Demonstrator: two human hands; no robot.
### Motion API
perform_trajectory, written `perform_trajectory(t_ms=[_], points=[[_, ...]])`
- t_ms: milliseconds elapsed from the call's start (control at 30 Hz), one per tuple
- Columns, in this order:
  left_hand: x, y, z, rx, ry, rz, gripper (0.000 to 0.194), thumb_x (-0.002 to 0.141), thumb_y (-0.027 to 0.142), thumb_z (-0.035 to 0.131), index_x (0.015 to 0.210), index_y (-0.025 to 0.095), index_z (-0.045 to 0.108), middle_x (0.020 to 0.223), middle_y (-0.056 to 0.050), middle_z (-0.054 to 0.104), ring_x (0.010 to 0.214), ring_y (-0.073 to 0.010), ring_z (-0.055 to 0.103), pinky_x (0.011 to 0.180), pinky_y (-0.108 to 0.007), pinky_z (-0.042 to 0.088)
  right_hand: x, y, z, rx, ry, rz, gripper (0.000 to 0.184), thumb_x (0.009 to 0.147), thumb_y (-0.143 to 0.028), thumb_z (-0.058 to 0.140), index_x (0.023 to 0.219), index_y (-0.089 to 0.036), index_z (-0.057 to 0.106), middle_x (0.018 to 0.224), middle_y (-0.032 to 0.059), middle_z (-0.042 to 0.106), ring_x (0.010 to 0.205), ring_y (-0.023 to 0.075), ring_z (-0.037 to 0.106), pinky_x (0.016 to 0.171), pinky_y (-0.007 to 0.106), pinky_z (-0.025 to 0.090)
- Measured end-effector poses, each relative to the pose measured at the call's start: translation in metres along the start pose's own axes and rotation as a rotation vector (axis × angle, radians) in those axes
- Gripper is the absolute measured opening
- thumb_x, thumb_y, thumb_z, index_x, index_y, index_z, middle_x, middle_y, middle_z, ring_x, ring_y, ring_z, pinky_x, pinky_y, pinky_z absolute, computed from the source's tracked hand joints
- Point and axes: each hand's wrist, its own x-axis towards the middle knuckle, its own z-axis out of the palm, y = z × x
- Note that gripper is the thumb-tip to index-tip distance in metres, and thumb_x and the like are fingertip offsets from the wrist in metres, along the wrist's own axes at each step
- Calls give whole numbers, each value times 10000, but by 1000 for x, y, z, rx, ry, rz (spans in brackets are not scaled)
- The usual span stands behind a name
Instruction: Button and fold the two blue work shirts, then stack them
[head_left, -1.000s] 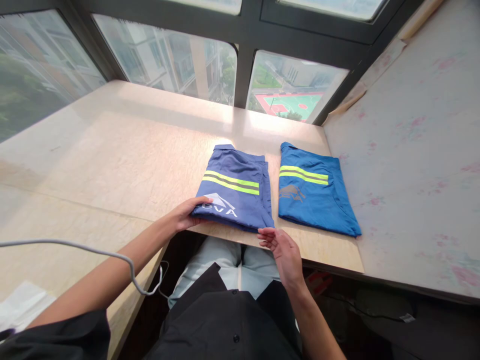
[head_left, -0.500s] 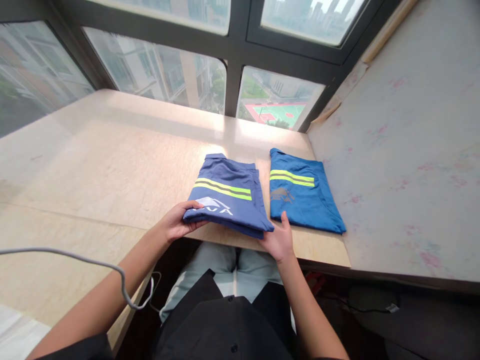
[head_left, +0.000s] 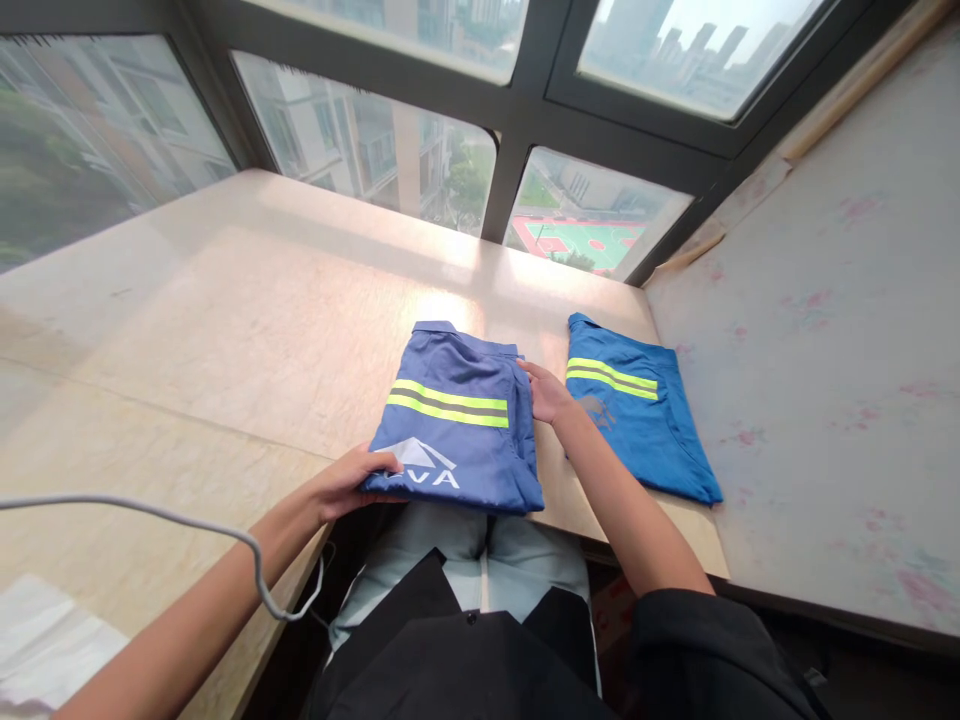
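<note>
A folded purple-blue work garment lies over the ledge's front edge, with yellow-and-grey reflective stripes and a white logo with letters. My left hand grips its lower left corner, thumb on top by the logo and fingers underneath. At the upper right side, my right hand holds the garment's edge; part of its fingers is hidden. To the right lies a second folded garment, brighter blue with the same stripes and a grey logo, partly covered by my right forearm.
The pale stone ledge runs beneath dark-framed windows. A flower-patterned wall closes off the right side. A grey cable hangs in front of my left forearm. White material lies at the lower left.
My right hand has moved from the garment's lower right corner up to its right side edge. My left hand keeps its grip at the lower left. The view has shifted slightly.
</note>
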Motion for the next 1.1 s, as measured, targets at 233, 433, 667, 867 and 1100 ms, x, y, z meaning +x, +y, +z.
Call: perform_trajectory(t_ms=[233,433,667,867,1100], points=[[3,1,-8,47,-128,85,474,563,282,864,961,116,668,850,-37,706,701,-136,632,627,-203,504,33,-14,19,-224,94,-46,134,784,-202,731,889,-119,718,802,89,763,689,200,716,764,348,612],[13,12,-6,9,1,219,634,612,424,882,1109,117,637,957,-88,735,768,-182,683,699,-263,543,35,-11,30,-282,164,-267,185,645,-131,779,818,-155,717,813,45,763,706,190,701,735,319,595],[21,17,5,114,123,318,646,551,331,883,1101,116,622,911,-80,740,717,-184,673,653,-272,548,17,-37,37,-396,179,-540,232,585,-184,807,796,-163,714,824,14,749,779,190,687,751,308,560],[13,37,53,178,117,437,638,594,418,870,1117,141,634,959,-72,742,764,-198,690,668,-276,553,-22,-95,12,-488,199,-738,264,614,-232,798,850,-150,712,820,5,732,773,186,672,742,312,554],[37,56,161,193,-131,479,734,586,425,880,1192,122,597,1090,-102,718,861,-209,688,755,-296,556,-81,-162,-85,-474,349,-798,254,592,-195,825,809,-160,697,766,-1,710,711,160,652,723,284,548]])
